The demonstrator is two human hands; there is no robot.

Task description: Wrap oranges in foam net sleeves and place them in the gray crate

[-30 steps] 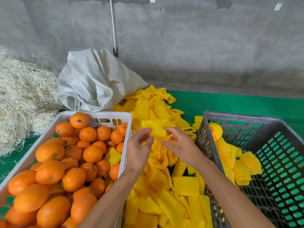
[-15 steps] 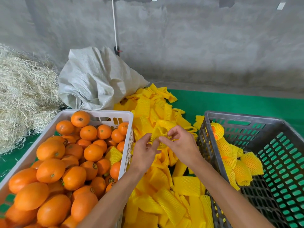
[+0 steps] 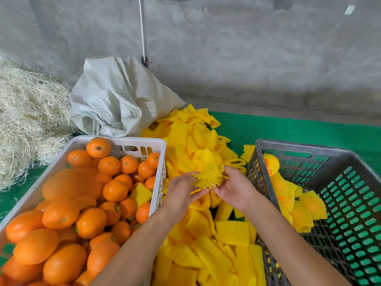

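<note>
Two crates sitting side by side: one white crate, one gray crate. Oranges filling white crate, too many for counting. About five wrapped oranges lying in gray crate. Loose foam sleeves piling between, uncountable. Two hands showing: left hand, right hand. One sack slumping behind. One straw heap lying beside it.

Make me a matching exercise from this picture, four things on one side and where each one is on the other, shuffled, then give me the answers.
Things:
1. bare oranges
2. wrapped oranges
3. stretched net sleeve
4. woven sack

Places:
A. against the wall behind the crates
B. in the white crate
C. between the left hand and right hand
D. in the gray crate

Pairs: 1-B, 2-D, 3-C, 4-A
</note>
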